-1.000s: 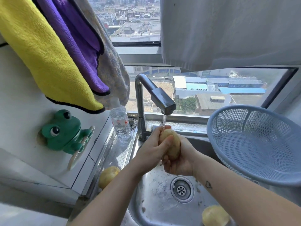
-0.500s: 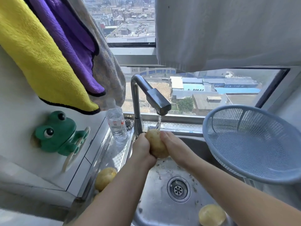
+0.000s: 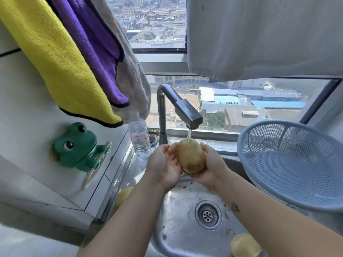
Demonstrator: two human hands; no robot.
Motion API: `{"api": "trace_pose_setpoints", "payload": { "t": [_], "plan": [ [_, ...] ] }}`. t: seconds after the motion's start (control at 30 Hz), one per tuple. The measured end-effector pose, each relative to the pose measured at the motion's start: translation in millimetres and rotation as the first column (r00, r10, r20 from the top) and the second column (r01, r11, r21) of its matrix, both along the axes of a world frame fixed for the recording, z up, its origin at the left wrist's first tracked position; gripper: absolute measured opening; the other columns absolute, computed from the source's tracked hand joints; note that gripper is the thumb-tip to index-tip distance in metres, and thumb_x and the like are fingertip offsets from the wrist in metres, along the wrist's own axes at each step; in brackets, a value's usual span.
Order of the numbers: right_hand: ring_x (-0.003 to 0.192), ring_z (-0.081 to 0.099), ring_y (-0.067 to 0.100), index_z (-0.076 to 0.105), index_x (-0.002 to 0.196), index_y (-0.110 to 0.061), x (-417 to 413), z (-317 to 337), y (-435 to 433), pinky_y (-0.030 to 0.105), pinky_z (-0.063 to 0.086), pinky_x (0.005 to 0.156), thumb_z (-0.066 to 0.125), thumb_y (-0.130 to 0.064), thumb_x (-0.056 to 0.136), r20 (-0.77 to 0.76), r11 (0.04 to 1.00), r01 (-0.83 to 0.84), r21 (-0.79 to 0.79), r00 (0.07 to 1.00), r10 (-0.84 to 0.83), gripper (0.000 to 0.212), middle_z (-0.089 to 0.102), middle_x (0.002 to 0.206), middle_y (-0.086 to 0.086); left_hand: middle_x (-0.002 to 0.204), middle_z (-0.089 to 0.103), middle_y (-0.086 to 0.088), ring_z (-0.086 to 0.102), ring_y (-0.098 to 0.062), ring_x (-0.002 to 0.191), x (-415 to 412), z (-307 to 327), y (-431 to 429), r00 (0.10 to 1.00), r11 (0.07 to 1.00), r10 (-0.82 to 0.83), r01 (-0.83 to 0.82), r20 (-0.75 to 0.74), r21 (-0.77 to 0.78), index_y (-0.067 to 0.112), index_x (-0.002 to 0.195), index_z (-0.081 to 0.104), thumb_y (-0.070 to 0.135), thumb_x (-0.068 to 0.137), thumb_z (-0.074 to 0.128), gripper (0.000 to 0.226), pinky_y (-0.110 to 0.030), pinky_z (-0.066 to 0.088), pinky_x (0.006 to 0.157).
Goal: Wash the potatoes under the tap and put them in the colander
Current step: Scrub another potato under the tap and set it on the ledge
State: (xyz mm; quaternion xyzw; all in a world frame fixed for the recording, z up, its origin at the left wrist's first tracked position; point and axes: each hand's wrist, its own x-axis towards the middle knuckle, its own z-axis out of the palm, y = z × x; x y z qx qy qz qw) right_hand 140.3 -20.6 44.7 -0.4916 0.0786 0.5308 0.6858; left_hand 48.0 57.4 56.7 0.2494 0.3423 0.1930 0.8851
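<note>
Wet yellow-brown oval potato point(image 3: 192, 157) is up between both hands, directly under the curved steel tap point(image 3: 178, 108) — thin water stream point(image 3: 189, 135) hits its top end. Right hand point(image 3: 211, 167) grips it from below & the right, fingers curled round the underside. Left hand point(image 3: 165, 166) isn't gripping: wet palm turned to the potato, fingers near straight, resting on its left side. All this is above the back of the stainless steel sink point(image 3: 176, 234), w/ the round drain point(image 3: 208, 214) nearer the camera. Round grey-blue plastic mesh colander point(image 3: 297, 164) sits tilted at the sink's right edge, apart from the held potato. Second potato point(image 3: 123, 197) lies on the steel ledge left of the basin, partly behind the left forearm; third potato point(image 3: 245, 245) is in the basin's near right corner. Clear plastic water bottle point(image 3: 139, 140) stands just left of the tap base. Green frog-shaped holder point(image 3: 78, 145) is on the white wall at left — yellow towel point(image 3: 55, 58), purple towel point(image 3: 92, 49) & grey towel point(image 3: 131, 76) hang above it.
</note>
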Motion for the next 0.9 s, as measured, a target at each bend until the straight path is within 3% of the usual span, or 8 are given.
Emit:
{"api": "trace_pose_setpoints", "payload": {
  "t": [0.17, 0.4, 0.5, 0.57, 0.63, 0.7, 0.8, 0.9],
  "plan": [
    [0.089, 0.062, 0.024, 0.061, 0.12, -0.007, 1, -11, -20, 0.038, 0.05, 0.078, 0.04, -0.044, 0.097, -0.049, 0.994, 0.004, 0.107, 0.999, 0.001, 0.049, 0.066, 0.108, 0.015, 0.099, 0.065, -0.01, 0.06, -0.018, 0.094, -1, -4, -21, 0.999, 0.997, 0.048, -0.048, -0.01, 0.069, 0.002, 0.104, 0.062, 0.016, 0.099, 0.033, 0.032, -0.028, 0.048, 0.085],
    [0.084, 0.066, 0.018, 0.07, 0.103, -0.01, -15, -2, -7, 0.035, 0.053, 0.08, 0.046, -0.031, 0.096, 0.224, 0.993, -0.043, 0.108, 0.974, 0.018, 0.033, 0.071, 0.093, 0.008, 0.091, 0.068, -0.008, 0.062, -0.019, 0.091, -3, -4, -24, 0.979, 0.976, 0.202, -0.203, 0.021, 0.083, 0.011, 0.092, 0.065, 0.016, 0.097, 0.045, 0.022, -0.033, 0.049, 0.087],
    [0.087, 0.067, 0.019, 0.069, 0.103, -0.014, -20, 15, 10, 0.033, 0.053, 0.078, 0.045, -0.019, 0.097, 0.281, 0.995, -0.049, 0.085, 0.959, 0.024, 0.025, 0.071, 0.1, 0.009, 0.111, 0.068, -0.014, 0.063, -0.027, 0.104, 3, 0, -10, 0.969, 0.966, 0.246, -0.245, 0.001, 0.081, 0.004, 0.112, 0.064, 0.021, 0.097, 0.047, 0.028, -0.042, 0.05, 0.091],
    [0.077, 0.066, 0.018, 0.062, 0.116, -0.01, -19, 23, 17, 0.029, 0.055, 0.068, 0.04, -0.006, 0.096, 0.261, 0.995, -0.022, 0.097, 0.965, -0.005, 0.029, 0.068, 0.093, 0.01, 0.11, 0.067, -0.015, 0.064, -0.028, 0.099, 6, 6, -3, 0.971, 0.97, 0.237, -0.235, -0.015, 0.064, 0.003, 0.11, 0.062, 0.023, 0.098, 0.045, 0.029, -0.044, 0.049, 0.092],
    [0.054, 0.062, 0.01, 0.054, 0.125, -0.004, -14, 29, 17, 0.021, 0.05, 0.05, 0.036, 0.002, 0.095, 0.207, 0.991, 0.019, 0.132, 0.977, -0.047, 0.036, 0.065, 0.068, 0.006, 0.096, 0.065, -0.014, 0.062, -0.026, 0.087, 7, 14, 0, 0.983, 0.983, 0.18, -0.179, -0.028, 0.038, 0.004, 0.094, 0.062, 0.023, 0.1, 0.039, 0.03, -0.042, 0.048, 0.088],
    [0.048, 0.057, 0.008, 0.056, 0.119, -0.005, -8, 34, 10, 0.02, 0.046, 0.047, 0.036, 0.0, 0.097, 0.198, 0.992, 0.011, 0.123, 0.98, -0.035, 0.031, 0.061, 0.056, 0.002, 0.098, 0.062, -0.016, 0.06, -0.028, 0.092, 6, 18, 0, 0.993, 0.994, 0.109, -0.109, -0.051, 0.004, 0.004, 0.093, 0.06, 0.021, 0.1, 0.036, 0.03, -0.045, 0.047, 0.09],
    [0.071, 0.055, 0.018, 0.064, 0.093, -0.013, -2, 30, -7, 0.03, 0.046, 0.065, 0.044, -0.018, 0.098, 0.335, 0.995, -0.097, -0.036, 0.936, 0.104, 0.022, 0.061, 0.079, 0.007, 0.114, 0.053, -0.023, 0.053, -0.037, 0.115, 3, 19, -9, 0.999, 0.997, 0.026, -0.029, -0.045, -0.069, 0.002, 0.109, 0.053, 0.017, 0.101, 0.036, 0.025, -0.052, 0.043, 0.1],
    [0.081, 0.056, 0.021, 0.063, 0.094, -0.015, 1, 25, -25, 0.034, 0.044, 0.075, 0.051, -0.038, 0.093, 0.445, 0.949, -0.239, -0.203, 0.841, 0.307, 0.026, 0.063, 0.086, 0.006, 0.115, 0.049, -0.025, 0.051, -0.039, 0.115, -2, 15, -18, 0.997, 0.997, -0.016, 0.01, -0.078, -0.08, 0.003, 0.124, 0.046, 0.014, 0.101, 0.042, 0.027, -0.054, 0.047, 0.09]
  ]
}}
